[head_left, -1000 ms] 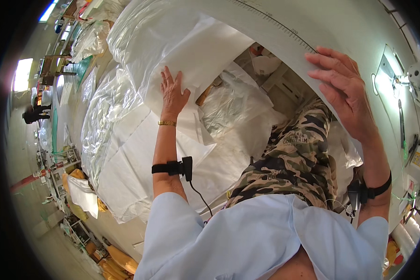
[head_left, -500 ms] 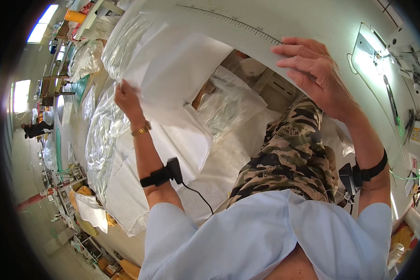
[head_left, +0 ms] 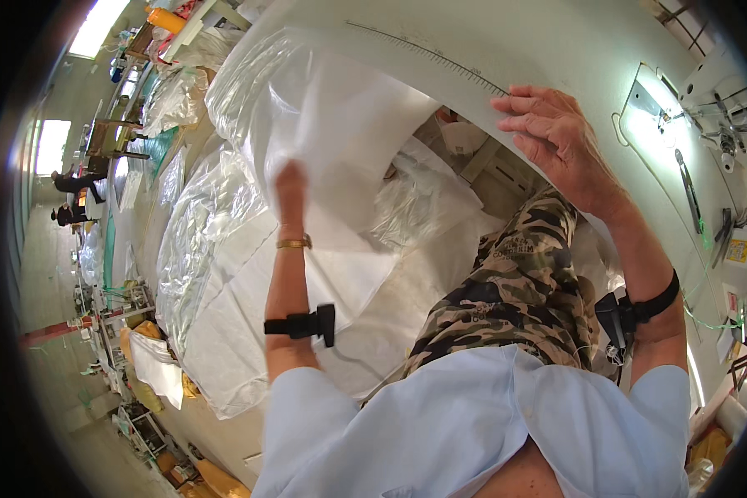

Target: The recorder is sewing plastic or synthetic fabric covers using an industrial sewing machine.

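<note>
My left hand point(head_left: 290, 195), blurred by motion, is closed on the edge of a thin white sheet point(head_left: 353, 108). The sheet is lifted and smeared around that hand, with its far part lying over the edge of the pale table point(head_left: 556, 41). My right hand point(head_left: 556, 141) is held at the table's near edge, by the end of the printed ruler scale point(head_left: 427, 54); its fingers are stretched out and hold nothing. Clear crinkled plastic film point(head_left: 199, 224) lies left of and below the sheet.
More white sheeting point(head_left: 232, 307) hangs to the left of my legs. On the table at right are a lit lamp point(head_left: 664, 112), a pair of black-handled snips or tweezers point(head_left: 687, 178) and machine parts. People point(head_left: 79, 183) stand far left, near workbenches.
My left hand has moved right and slightly down, pulling the white sheet along with it. My right hand stays by the ruler's end with fingers extended. The whole view has shifted slightly.
</note>
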A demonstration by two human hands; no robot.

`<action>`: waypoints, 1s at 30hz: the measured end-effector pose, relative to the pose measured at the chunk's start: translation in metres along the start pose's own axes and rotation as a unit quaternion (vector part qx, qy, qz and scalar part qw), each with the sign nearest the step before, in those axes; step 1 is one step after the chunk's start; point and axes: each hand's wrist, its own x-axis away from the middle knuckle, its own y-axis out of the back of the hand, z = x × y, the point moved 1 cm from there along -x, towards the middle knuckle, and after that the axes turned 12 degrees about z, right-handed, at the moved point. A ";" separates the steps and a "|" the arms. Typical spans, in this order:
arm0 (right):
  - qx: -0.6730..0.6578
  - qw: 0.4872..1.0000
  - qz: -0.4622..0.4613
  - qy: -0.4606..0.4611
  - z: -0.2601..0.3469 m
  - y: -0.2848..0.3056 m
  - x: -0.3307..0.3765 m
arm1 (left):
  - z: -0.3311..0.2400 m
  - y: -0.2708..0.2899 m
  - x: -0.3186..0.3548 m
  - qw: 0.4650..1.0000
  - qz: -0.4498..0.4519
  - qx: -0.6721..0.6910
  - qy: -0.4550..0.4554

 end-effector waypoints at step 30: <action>0.053 0.981 -0.175 0.058 0.066 -0.088 -0.009 | -0.348 0.018 0.118 0.909 0.172 0.139 -0.355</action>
